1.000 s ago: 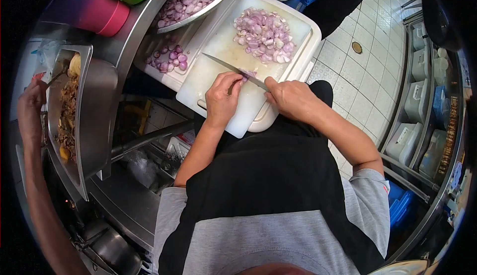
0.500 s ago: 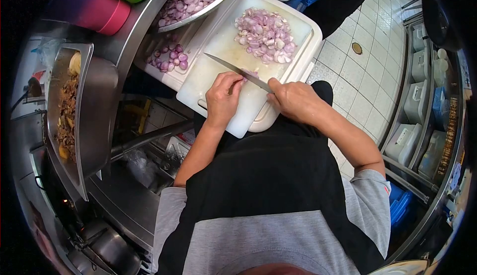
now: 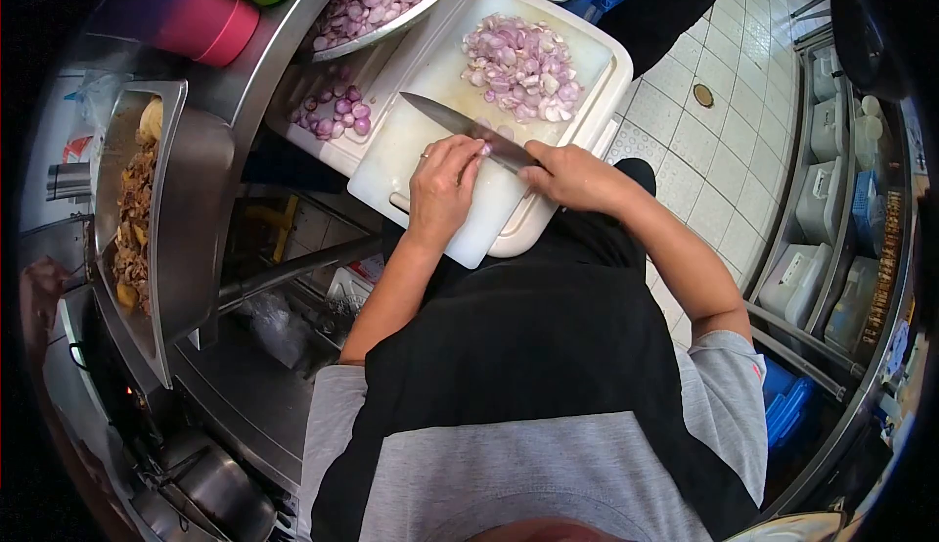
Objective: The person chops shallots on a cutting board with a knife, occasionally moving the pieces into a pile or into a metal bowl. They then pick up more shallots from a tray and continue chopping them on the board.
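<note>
Right grip is holding the knife, which is showing a broader face than half a second ago, left grip is pinching a shallot beside it on the board, just above frame centre, so slicing is apparently continuing.

Grey shirt, apparently black apron

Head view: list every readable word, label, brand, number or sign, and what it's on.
No text is legible.
Right sleeve: small red mark, too small to read.
White container, lower right rack: dark marks on top, too small to read.
Knife blade: no lettering can be made out.
</note>
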`<state>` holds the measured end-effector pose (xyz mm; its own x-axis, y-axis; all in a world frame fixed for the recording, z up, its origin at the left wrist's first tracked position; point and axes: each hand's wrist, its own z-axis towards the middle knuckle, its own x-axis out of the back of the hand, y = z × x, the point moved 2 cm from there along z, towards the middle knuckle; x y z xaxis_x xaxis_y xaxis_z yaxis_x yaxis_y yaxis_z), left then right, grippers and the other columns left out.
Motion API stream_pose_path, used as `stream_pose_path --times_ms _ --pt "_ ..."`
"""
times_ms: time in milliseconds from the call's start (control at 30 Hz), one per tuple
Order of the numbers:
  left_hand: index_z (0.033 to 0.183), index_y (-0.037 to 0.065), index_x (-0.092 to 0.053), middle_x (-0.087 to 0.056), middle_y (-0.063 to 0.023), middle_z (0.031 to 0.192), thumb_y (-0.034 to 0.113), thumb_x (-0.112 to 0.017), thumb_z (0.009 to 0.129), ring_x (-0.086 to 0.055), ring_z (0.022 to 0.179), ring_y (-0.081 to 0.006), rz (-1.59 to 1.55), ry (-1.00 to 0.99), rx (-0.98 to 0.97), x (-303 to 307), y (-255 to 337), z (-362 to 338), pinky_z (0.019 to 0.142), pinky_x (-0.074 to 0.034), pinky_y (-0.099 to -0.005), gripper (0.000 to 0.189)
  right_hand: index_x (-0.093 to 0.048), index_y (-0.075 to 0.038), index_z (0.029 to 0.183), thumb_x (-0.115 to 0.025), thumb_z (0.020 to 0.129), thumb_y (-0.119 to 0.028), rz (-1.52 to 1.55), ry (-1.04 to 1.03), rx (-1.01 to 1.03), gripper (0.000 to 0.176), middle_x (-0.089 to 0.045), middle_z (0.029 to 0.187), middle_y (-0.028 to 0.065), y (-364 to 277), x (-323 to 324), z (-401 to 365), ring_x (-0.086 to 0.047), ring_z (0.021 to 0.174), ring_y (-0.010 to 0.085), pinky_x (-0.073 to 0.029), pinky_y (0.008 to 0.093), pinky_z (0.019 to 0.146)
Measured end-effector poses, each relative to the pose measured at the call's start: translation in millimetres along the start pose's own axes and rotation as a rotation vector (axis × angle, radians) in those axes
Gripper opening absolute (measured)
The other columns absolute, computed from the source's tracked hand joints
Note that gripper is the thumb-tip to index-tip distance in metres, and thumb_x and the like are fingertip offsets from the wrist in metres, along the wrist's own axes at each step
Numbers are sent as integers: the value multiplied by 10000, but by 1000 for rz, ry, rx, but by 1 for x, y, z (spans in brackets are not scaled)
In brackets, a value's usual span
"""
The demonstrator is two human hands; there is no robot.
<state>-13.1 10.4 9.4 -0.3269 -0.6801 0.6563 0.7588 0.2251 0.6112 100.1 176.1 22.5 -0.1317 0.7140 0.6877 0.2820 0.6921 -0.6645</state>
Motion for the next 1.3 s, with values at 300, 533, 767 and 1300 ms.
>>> stream_pose_path --times_ms 300,533,767,1300 --pt "942 32 -694 -687 -96 944 15 -723 772 -633 905 -283 103 -24 -75 0 4 -2 794 -515 -373 174 -465 -5 967 -553 950 -237 -315 104 53 249 -625 647 216 -27 13 -40 -637 657 434 -498 516 588" --pt "919 30 -685 -694 -93 937 16 -730 768 -637 904 -281 89 -15 -53 -2 1 -5 797 -517 -368 158 -452 -2 973 -550 952 -229 -294 139 97 249 -623 634 204 -19 -5 -33 -641 629 409 -497 512 553" --pt "906 34 -682 -686 -87 930 18 -731 766 -637 903 -278 83 -23 -74 0 4 -3 788 -519 -372 149 -459 4 991 -535 959 -229 -335 86 105 247 -628 640 203 -32 13 -18 -648 647 409 -507 504 573" --pt "890 30 -682 -685 -96 927 8 -724 767 -639 887 -281 66 1 -76 -2 -1 -6 780 -521 -372 132 -443 16 1017 -510 972 -246 -310 -9 44 274 -638 688 235 -39 12 -24 -649 688 432 -507 535 616"
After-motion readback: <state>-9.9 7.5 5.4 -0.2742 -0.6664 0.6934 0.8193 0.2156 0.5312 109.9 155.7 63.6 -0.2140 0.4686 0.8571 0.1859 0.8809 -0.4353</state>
